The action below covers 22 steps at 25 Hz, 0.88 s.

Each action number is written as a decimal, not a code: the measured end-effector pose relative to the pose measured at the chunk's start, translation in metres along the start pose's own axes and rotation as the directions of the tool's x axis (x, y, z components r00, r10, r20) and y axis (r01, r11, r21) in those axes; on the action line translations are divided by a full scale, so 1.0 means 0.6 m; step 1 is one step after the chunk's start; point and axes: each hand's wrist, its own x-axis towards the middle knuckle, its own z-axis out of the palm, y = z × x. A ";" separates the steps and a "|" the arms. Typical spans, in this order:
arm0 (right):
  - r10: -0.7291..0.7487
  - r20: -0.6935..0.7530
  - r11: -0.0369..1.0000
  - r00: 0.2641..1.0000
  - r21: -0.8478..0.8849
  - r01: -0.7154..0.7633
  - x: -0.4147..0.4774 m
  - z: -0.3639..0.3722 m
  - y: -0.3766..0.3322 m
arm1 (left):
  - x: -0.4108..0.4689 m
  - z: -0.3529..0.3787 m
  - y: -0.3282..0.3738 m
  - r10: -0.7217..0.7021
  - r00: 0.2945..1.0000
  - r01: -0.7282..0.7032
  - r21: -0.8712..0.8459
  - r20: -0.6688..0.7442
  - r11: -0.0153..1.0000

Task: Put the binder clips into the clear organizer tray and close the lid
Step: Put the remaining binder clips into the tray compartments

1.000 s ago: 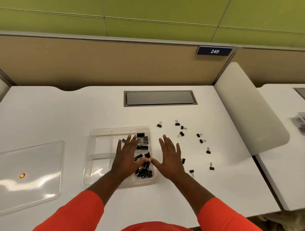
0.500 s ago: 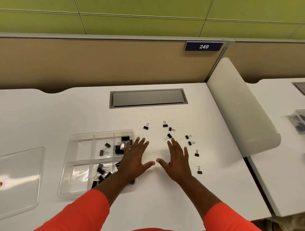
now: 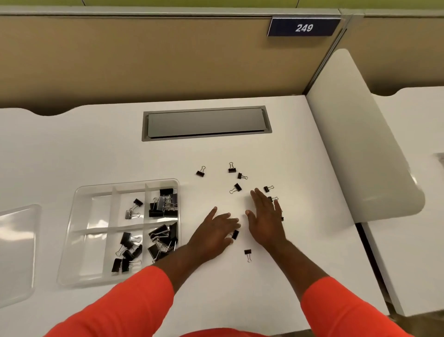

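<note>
A white desk (image 3: 72, 149) with a grey cable hatch (image 3: 206, 122) sunk in its far middle, behind it a tan partition (image 3: 144, 60) under a green wall strip (image 3: 192, 2), a dark blue plate (image 3: 304, 27) reading 249 on the partition, at right a white rounded divider (image 3: 360, 134) and then a second white desk (image 3: 413, 125).

The organizer tray (image 3: 79, 204) is clear, glossy plastic; its walls and dividers catch white glare. The lid (image 3: 16, 252) is the same clear plastic, with broad soft reflections across it. The binder clips (image 3: 200, 172) have black, dull-painted metal bodies and thin, shiny silver wire handles. The desk (image 3: 72, 149) is white, smooth and almost matt, like laminate. The cable hatch (image 3: 206, 121) set into it looks like grey satin metal. The partition (image 3: 144, 60) behind is tan and matt, perhaps cloth. The end panel (image 3: 360, 134) is smooth white with a faint sheen. The sleeves (image 3: 134, 300) are orange matt cloth. The number plate (image 3: 304, 27) is dark, smooth plastic.
</note>
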 end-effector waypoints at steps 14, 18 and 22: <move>-0.208 0.051 0.977 0.977 0.049 0.205 0.117 0.033 -0.013 | 0.029 0.002 -0.007 0.020 0.994 -0.027 -0.060 -0.110 0.998; -0.214 0.100 0.975 0.972 0.077 0.206 0.108 0.027 -0.018 | 0.023 -0.014 -0.009 0.006 0.987 -0.016 -0.062 -0.160 0.998; -0.188 0.146 0.981 0.971 0.075 0.179 0.079 0.010 -0.038 | 0.010 -0.034 -0.006 0.021 0.978 -0.035 -0.063 -0.205 0.997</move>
